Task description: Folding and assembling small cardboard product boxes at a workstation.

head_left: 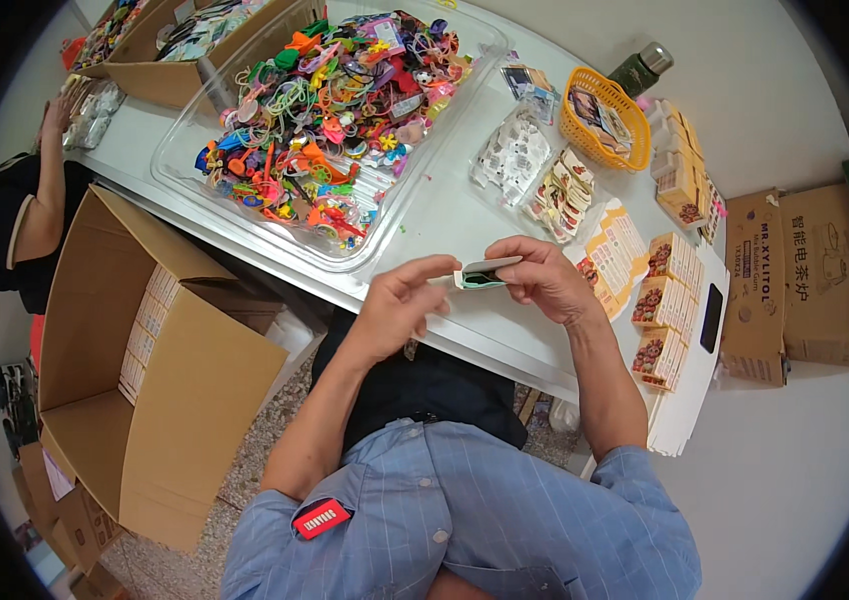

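Note:
A small, thin paper box point(486, 275), pale outside with a green edge or content showing, is pinched in my right hand point(543, 278) between thumb and fingers. Its open end points toward my left hand point(400, 308). That hand has its fingers apart and slightly blurred, the index fingertip at or very near the box's flap. Just beyond the hands lie a plastic bag of white printed pieces point(512, 155) and a fanned row of printed cards point(562, 195). Orange-and-white flat sheets point(613, 252) lie beside my right hand, and stacked small printed boxes point(667, 305) stand further right.
A clear plastic tub point(170, 170) heaped with colourful small toys point(335, 110) fills the table's far left. A large open carton point(180, 400) stands at my left. Further back are a yellow basket point(575, 140), a green flask point(635, 75) and a dark phone point(712, 318). Another person's arm point(45, 190) reaches in far left.

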Tool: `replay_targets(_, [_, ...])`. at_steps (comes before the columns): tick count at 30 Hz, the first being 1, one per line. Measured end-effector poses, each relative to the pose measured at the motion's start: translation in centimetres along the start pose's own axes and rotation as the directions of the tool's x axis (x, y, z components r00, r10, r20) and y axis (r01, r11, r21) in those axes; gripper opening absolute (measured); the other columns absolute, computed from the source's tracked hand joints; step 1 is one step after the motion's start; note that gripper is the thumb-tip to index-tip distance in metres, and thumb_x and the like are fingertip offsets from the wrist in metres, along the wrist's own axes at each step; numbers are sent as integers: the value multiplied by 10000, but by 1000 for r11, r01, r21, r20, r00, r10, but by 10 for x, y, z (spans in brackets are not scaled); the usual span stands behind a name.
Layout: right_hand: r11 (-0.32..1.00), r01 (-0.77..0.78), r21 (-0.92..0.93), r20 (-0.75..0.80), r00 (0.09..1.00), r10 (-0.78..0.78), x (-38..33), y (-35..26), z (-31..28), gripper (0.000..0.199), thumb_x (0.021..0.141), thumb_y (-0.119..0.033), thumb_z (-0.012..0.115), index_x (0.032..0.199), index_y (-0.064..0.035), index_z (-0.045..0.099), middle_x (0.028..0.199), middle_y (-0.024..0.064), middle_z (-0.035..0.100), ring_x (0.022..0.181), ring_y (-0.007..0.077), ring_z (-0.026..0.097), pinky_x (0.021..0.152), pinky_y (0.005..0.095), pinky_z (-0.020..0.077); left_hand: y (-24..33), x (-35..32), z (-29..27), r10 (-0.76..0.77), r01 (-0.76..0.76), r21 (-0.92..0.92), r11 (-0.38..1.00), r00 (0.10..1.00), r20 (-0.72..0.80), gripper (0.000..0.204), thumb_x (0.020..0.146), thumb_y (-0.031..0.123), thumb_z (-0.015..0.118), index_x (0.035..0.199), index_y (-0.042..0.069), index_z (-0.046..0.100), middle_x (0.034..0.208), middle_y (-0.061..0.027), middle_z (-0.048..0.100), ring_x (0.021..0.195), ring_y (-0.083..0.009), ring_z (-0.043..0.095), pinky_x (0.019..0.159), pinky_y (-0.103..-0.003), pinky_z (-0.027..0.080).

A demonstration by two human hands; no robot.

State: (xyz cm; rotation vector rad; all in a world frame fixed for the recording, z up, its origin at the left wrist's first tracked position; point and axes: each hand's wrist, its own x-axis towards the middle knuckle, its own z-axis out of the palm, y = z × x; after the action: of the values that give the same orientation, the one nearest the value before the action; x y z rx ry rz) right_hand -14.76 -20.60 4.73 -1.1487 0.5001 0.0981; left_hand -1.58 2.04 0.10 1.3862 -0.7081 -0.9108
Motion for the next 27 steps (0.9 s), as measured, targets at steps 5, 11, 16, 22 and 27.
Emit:
replay_targets(5, [999, 38, 26, -49, 998, -37, -5, 7, 4, 308, 855, -27, 705, 1163, -9, 692, 939, 50, 723, 604, 63, 531, 533, 228, 429, 29, 5, 5, -152, 203, -447, 871, 977, 148, 365, 1043, 208, 599, 1355, 20, 622, 1240, -89, 701, 871, -148, 743, 467, -187, 504])
replay_targets(11, [993, 105, 52, -84, 991, -100, -1, 20, 8, 301, 864, -29, 694, 1164, -13, 707, 924, 44, 722, 601, 71, 518, 553, 226, 439, 23, 14, 14, -197, 221, -396, 891, 975, 102, 320, 1006, 166, 659, 1291, 19, 654, 1106, -77, 731, 812, -143, 749, 452, -196, 487])
replay_targets(16, [865, 496, -72, -40, 865, -500, 1, 35, 2, 261, 878, 22, 667, 1127, 11, 745, 1149, 157, 694, 626, 110, 552, 571, 253, 480, 26, 25, 20, -100, 94, -236, 967, 995, -11, 217, 988, 100, 654, 1177, 17, 721, 981, -51, 739, 724, -107, 712, 521, -204, 502])
replay_targets(22, [854, 519, -39, 48, 854, -518, -2, 43, -5, 233, 867, 13, 735, 1096, -14, 770, 1166, 98, 706, 758, 89, 615, 630, 224, 486, 2, 20, 22, 216, -234, -205, 950, 971, -105, 252, 964, 29, 674, 1210, -10, 705, 1146, -109, 719, 776, -125, 716, 619, -222, 554])
replay_targets(27, [827, 503, -250, -33, 850, -526, -9, 34, 9, 233, 880, 2, 748, 1111, -22, 766, 1151, 88, 707, 768, 67, 604, 642, 217, 480, -4, 23, 13, 304, -309, -119, 944, 951, -54, 301, 933, 20, 720, 1233, -1, 697, 1190, -120, 707, 805, -129, 716, 653, -234, 565])
